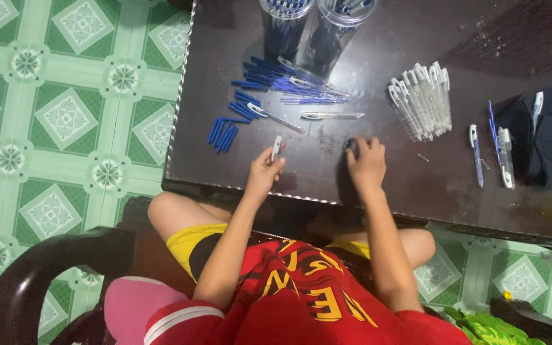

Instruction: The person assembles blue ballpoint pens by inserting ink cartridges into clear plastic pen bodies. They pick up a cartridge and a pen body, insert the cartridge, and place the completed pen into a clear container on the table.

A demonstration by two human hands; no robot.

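Setting: a room in a home, used for piecework by hand. The floor (65, 121) is laid with green and white patterned tiles of a domestic kind. A low dark table (416, 185) with a beaded metal edge stands on it, and the person sits right at its near edge, knees under it. A dark plastic chair (39, 281) stands at lower left. Pen parts lie sorted in heaps across the table: blue caps (225, 134) near its left edge, white barrels (423, 99) towards the right, clear tubs (308, 25) of pens at the far edge.
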